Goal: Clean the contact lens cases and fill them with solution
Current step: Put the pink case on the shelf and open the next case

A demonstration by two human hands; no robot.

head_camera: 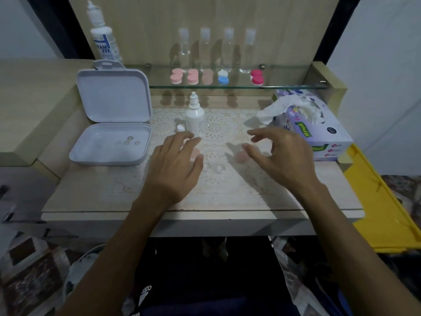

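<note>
Both hands hover over the lace mat point(214, 179), holding nothing: the left hand point(173, 169) with fingers loosely spread, the right hand point(282, 160) with fingers relaxed and apart. Between them lies a clear lens case point(214, 168), pink caps point(240, 156) beside it. Beyond stands the uncapped solution bottle point(194, 117), with more cases point(222, 77) on the glass shelf point(296, 87).

A purple cardboard tissue box point(319, 131) sits at two o'clock on the counter point(91, 197); a yellow plastic bin point(382, 201) lies at three o'clock.
</note>
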